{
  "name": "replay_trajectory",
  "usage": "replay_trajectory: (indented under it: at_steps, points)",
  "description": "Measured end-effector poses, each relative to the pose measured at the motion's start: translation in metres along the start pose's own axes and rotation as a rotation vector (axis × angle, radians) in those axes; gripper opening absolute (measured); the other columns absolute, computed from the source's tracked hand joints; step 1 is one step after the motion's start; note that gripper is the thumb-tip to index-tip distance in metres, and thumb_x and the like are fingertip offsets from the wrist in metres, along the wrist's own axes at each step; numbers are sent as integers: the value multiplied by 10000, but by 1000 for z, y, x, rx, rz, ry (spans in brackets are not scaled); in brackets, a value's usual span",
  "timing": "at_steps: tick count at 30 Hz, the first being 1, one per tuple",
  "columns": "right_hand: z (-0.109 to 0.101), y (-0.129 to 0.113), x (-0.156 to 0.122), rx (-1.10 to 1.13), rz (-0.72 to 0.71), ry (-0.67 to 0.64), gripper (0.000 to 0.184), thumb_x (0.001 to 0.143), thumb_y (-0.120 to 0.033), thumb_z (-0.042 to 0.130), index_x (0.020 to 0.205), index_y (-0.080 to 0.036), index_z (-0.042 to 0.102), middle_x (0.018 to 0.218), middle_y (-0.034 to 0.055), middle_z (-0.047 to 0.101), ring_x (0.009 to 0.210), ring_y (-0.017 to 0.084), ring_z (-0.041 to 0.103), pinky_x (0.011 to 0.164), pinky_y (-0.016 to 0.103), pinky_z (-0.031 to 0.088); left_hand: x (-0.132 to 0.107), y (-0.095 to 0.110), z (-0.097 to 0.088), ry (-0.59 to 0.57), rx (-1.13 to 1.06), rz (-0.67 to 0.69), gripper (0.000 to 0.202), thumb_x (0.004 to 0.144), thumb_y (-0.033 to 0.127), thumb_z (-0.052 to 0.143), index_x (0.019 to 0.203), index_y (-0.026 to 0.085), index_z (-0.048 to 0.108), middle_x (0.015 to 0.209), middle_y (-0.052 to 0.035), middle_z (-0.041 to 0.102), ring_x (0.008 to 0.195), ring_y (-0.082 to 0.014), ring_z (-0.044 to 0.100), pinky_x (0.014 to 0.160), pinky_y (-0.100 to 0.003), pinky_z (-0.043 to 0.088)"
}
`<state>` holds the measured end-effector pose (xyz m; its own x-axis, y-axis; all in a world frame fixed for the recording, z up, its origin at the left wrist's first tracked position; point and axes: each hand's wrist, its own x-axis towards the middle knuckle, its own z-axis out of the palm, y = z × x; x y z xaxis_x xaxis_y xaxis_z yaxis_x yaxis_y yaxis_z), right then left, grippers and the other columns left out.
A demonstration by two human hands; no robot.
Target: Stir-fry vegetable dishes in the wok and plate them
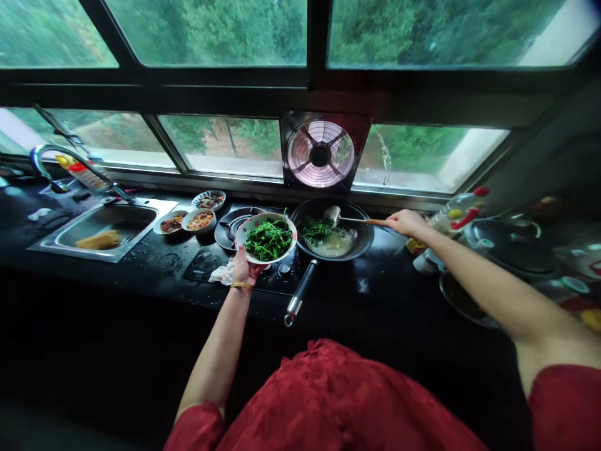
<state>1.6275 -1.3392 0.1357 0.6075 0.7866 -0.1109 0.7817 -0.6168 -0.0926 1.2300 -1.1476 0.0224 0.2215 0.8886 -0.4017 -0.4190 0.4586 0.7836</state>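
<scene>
My left hand grips a white bowl by its near side, thumb at the rim. Dark green cooked leafy greens fill the bowl, which hangs just left of the wok. My right hand is closed round the wooden handle of a metal ladle. The ladle's head is inside the dark wok, near its far side. More greens lie at the wok's left, and pale cloudy liquid pools beside them. The wok's long handle points toward me.
Left of the bowl are an unused burner and several dishes of food, one a bowl of reddish pieces. A crumpled white cloth lies near the stove. Further left is a sink; bottles and a lidded pot crowd the right.
</scene>
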Motion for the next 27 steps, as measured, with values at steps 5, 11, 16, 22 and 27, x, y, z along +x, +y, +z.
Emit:
replay_trajectory:
  at_steps: [5, 11, 16, 22, 27]
  points:
    - [-3, 2, -3, -143, -216, 191, 359, 905, -416, 485, 1153, -293, 714, 1034, 50, 721, 893, 229, 619, 660, 280, 370, -6, 2, -9, 71, 30, 23, 444, 956, 498, 440, 1328, 271, 524, 1139, -68, 691, 849, -206, 697, 686, -321, 598]
    - [18, -21, -11, -336, -456, 326, 413, 952, -259, 382, 1267, -218, 646, 908, 130, 660, 767, 214, 547, 643, 312, 287, -5, 2, -5, 70, 15, 19, 451, 966, 498, 414, 1345, 276, 516, 1118, -61, 701, 870, -199, 694, 670, -296, 596]
    - [8, -5, -24, -452, -604, 266, 434, 963, -186, 341, 1273, -186, 645, 907, 146, 666, 776, 219, 523, 658, 332, 261, -1, -1, 0, 44, 12, 23, 417, 969, 482, 417, 1307, 276, 549, 1177, -53, 684, 878, -201, 696, 639, -285, 603]
    - [-17, 37, -14, -285, -188, 224, 394, 945, -348, 480, 1264, -184, 644, 1147, 163, 680, 926, 259, 586, 680, 307, 316, 8, -7, 3, 32, -10, -6, 434, 960, 506, 423, 1282, 258, 574, 1196, -79, 677, 941, -234, 701, 679, -325, 621]
    - [0, 68, -1, -52, -42, 14, 378, 940, -337, 483, 1187, -152, 701, 1126, 147, 706, 936, 242, 617, 723, 283, 388, 10, -10, 0, 9, -79, -24, 440, 954, 494, 452, 1312, 259, 552, 1201, -87, 679, 974, -229, 701, 748, -344, 619]
